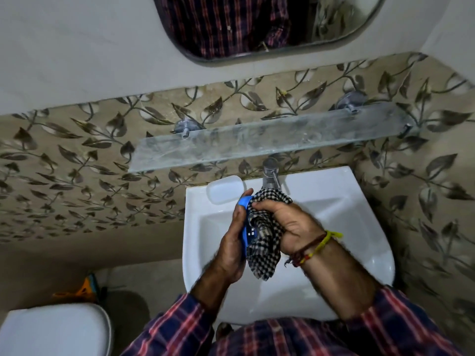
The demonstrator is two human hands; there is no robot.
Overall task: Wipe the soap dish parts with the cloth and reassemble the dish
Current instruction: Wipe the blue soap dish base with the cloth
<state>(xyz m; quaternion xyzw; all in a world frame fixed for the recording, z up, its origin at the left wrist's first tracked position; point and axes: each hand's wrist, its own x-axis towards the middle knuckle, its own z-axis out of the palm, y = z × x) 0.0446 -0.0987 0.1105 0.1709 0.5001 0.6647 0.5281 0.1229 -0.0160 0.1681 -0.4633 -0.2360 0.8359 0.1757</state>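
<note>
The left hand (pixel 232 242) grips the blue plastic soap-dish part (pixel 246 220); the right hand (pixel 288 224) clutches the checked cloth (pixel 264 250). Hard rubbing could slip the part into the white ceramic basin (pixel 359 227).

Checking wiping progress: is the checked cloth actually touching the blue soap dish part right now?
Touching. The head view shows the right hand pressing the bunched checked cloth against the blue soap dish part, which the left hand holds, with no gap.

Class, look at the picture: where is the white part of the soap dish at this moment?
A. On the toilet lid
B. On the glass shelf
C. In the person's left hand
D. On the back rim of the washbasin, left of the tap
D: the white soap dish part lies on the washbasin rim, left of the tap.
</note>
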